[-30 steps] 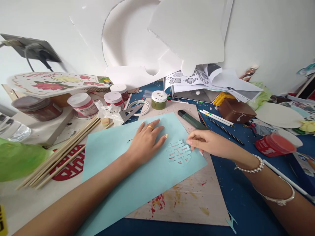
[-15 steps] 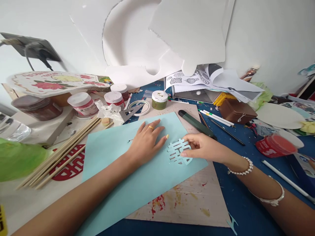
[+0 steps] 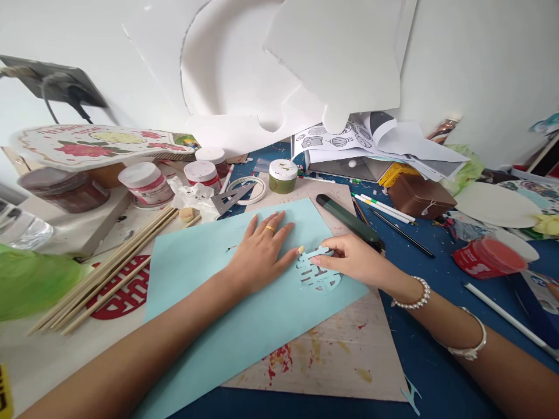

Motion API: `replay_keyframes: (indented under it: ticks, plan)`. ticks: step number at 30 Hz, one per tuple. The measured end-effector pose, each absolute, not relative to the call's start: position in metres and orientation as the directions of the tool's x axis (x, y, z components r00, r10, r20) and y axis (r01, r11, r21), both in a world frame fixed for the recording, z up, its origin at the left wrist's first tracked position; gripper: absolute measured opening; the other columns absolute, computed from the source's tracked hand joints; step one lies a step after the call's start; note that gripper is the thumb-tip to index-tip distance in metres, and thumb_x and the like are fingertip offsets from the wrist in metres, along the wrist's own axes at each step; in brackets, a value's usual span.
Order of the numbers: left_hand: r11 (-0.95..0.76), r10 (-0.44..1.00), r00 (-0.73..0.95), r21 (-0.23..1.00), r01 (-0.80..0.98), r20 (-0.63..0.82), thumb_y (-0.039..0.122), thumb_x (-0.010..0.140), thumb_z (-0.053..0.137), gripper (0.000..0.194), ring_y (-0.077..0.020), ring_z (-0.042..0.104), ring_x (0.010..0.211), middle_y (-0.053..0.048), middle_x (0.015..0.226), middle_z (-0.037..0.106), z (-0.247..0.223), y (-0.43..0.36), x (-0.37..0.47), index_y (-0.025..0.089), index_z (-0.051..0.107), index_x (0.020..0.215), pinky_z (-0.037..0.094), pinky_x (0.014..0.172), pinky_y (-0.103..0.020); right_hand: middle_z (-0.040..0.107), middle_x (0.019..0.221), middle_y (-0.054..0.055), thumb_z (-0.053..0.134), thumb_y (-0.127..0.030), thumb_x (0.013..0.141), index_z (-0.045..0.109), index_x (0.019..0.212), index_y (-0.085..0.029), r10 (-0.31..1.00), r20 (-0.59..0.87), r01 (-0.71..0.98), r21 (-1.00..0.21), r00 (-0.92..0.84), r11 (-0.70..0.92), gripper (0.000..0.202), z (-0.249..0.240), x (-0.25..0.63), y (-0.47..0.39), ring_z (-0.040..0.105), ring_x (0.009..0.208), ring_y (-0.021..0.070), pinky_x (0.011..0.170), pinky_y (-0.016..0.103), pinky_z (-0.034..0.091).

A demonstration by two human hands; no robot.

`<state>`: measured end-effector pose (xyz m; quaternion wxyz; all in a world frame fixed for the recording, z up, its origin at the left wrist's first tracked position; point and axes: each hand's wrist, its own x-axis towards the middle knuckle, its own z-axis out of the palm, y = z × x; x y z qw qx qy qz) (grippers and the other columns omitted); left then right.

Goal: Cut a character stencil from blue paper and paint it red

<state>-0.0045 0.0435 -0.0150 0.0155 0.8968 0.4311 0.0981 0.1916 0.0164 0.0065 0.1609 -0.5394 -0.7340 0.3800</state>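
Note:
A light-blue sheet of paper [image 3: 209, 343] lies at a slant over a paint-stained cardboard [image 3: 323, 361]. My left hand [image 3: 262, 250] is spread flat on the sheet, its thumb tip at the edge of a light-blue paper cutout [image 3: 312, 281]. The cutout has a pierced character pattern and rests at the sheet's right part. My right hand [image 3: 349, 256] pinches the cutout's upper right between thumb and fingers; its curled fingers are partly hidden. Just behind that hand lies a dark green utility knife [image 3: 349, 220].
Bamboo sticks [image 3: 117, 262] cross a red paper cutout [image 3: 124, 291] on the left. Paint jars [image 3: 146, 183], a triangle ruler [image 3: 231, 201] and a green jar [image 3: 283, 176] stand behind the sheet. To the right are pens [image 3: 388, 208], a brown box [image 3: 419, 195] and a red tub [image 3: 487, 259].
My right hand has shifted slightly left and up along the cutout, its thumb now nearer the top. The left thumb has moved a little right, to the cutout's edge.

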Motion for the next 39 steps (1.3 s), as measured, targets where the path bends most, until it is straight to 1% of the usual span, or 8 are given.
replay_keyframes:
  ticks: [4,7,11,18,26,32,34,39]
  plan:
    - [-0.632,0.771,0.615,0.087,0.770,0.162,0.047,0.088,0.031,0.049,-0.0241,0.022,0.126,-0.013,0.136,0.030,-0.016,0.043,-0.005,0.015,0.038,0.125,0.014,0.101,-0.048,0.022,0.051,-0.007,0.058,-0.040,0.071,0.035,0.053,-0.018,0.900,-0.216,0.689,-0.716,-0.378,0.117,0.036,0.009,0.190,0.016,0.022,0.046,0.0063,0.039,0.022,0.015]
    - [-0.637,0.768,0.621,0.082,0.767,0.156,0.047,0.088,0.031,0.050,-0.0245,0.022,0.126,-0.014,0.136,0.029,-0.016,0.043,-0.005,0.014,0.037,0.126,0.014,0.101,-0.048,0.022,0.051,-0.007,0.059,-0.038,0.070,0.037,0.052,-0.018,0.902,-0.231,0.709,-0.697,-0.365,0.108,0.035,0.009,0.189,0.016,0.021,0.045,0.0060,0.039,0.021,0.014]
    - [-0.639,0.766,0.624,0.084,0.764,0.155,0.046,0.089,0.031,0.049,-0.0251,0.022,0.126,-0.014,0.136,0.029,-0.016,0.043,-0.005,0.014,0.038,0.125,0.014,0.101,-0.048,0.024,0.051,-0.007,0.058,-0.037,0.070,0.034,0.052,-0.018,0.888,-0.257,0.686,-0.723,-0.382,0.086,0.035,0.010,0.190,0.020,0.022,0.045,0.0058,0.038,0.021,0.014]
    - [-0.629,0.774,0.615,0.068,0.775,0.152,0.047,0.089,0.030,0.047,-0.0233,0.023,0.126,-0.012,0.136,0.030,-0.017,0.044,-0.004,0.017,0.037,0.125,0.015,0.101,-0.048,0.018,0.049,-0.007,0.062,-0.036,0.065,0.023,0.048,-0.019,0.854,-0.332,0.700,-0.712,-0.401,0.052,0.046,0.015,0.189,0.025,0.017,0.044,0.0054,0.038,0.022,0.010]
    - [-0.639,0.766,0.625,0.078,0.765,0.151,0.046,0.088,0.031,0.049,-0.0246,0.020,0.127,-0.013,0.137,0.028,-0.019,0.045,-0.004,0.015,0.036,0.126,0.012,0.102,-0.048,0.020,0.050,-0.007,0.060,-0.035,0.066,0.028,0.049,-0.019,0.875,-0.334,0.751,-0.658,-0.351,0.050,0.040,0.017,0.186,0.024,0.018,0.044,0.0058,0.038,0.022,0.011]
    - [-0.642,0.765,0.627,0.092,0.761,0.149,0.047,0.088,0.031,0.050,-0.0244,0.019,0.128,-0.011,0.138,0.027,-0.019,0.045,-0.004,0.016,0.035,0.127,0.011,0.102,-0.048,0.018,0.051,-0.007,0.059,-0.034,0.067,0.023,0.050,-0.019,0.873,-0.317,0.761,-0.643,-0.370,0.088,0.043,0.019,0.187,0.024,0.018,0.045,0.0062,0.038,0.022,0.011]
    - [-0.638,0.768,0.624,0.089,0.765,0.144,0.047,0.088,0.031,0.049,-0.0241,0.019,0.128,-0.011,0.138,0.026,-0.018,0.045,-0.004,0.016,0.034,0.127,0.011,0.102,-0.048,0.020,0.051,-0.006,0.059,-0.035,0.068,0.025,0.050,-0.019,0.874,-0.319,0.759,-0.646,-0.366,0.082,0.041,0.019,0.187,0.024,0.018,0.045,0.0063,0.038,0.022,0.012]
    - [-0.633,0.772,0.622,0.075,0.770,0.131,0.046,0.089,0.031,0.050,-0.0243,0.019,0.128,-0.012,0.138,0.027,-0.017,0.044,-0.004,0.015,0.035,0.127,0.011,0.102,-0.048,0.028,0.050,-0.006,0.059,-0.038,0.068,0.045,0.055,-0.017,0.843,-0.371,0.730,-0.683,-0.390,0.036,0.028,0.020,0.190,0.023,0.023,0.045,0.0066,0.039,0.022,0.016]
